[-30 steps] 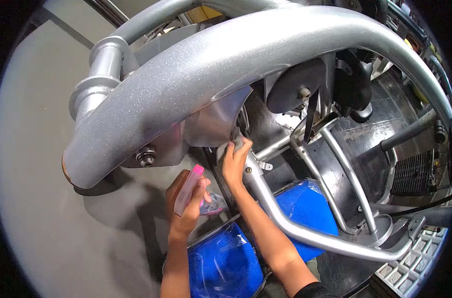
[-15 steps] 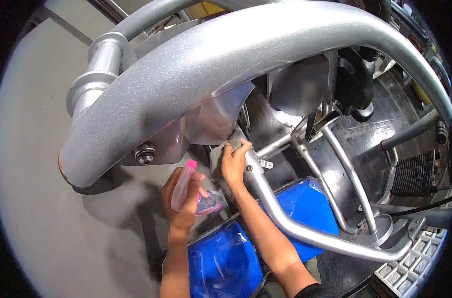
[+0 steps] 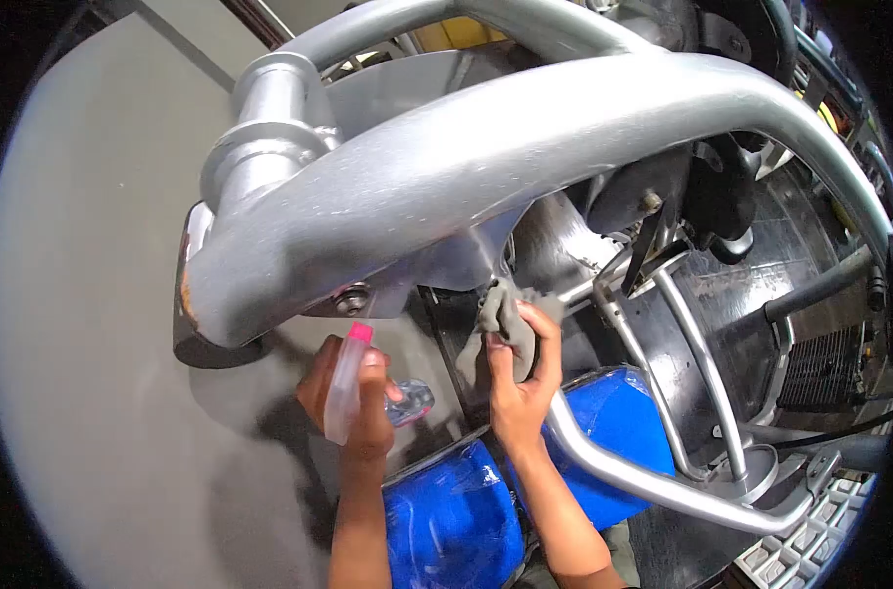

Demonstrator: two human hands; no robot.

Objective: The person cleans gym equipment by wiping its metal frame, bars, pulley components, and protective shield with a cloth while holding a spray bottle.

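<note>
A pink-tipped spray bottle [image 3: 342,398] is held tilted in the left hand [image 3: 353,393], its grip wrapped around the body, just below a bolt [image 3: 351,300]. A bunched grey cloth [image 3: 510,329] is pinched between the thumb and fingers of the right hand [image 3: 525,378], beneath the thick silver tube [image 3: 446,147]. Two blue pads [image 3: 453,520], partly covered in clear plastic, are seen near the forearms.
</note>
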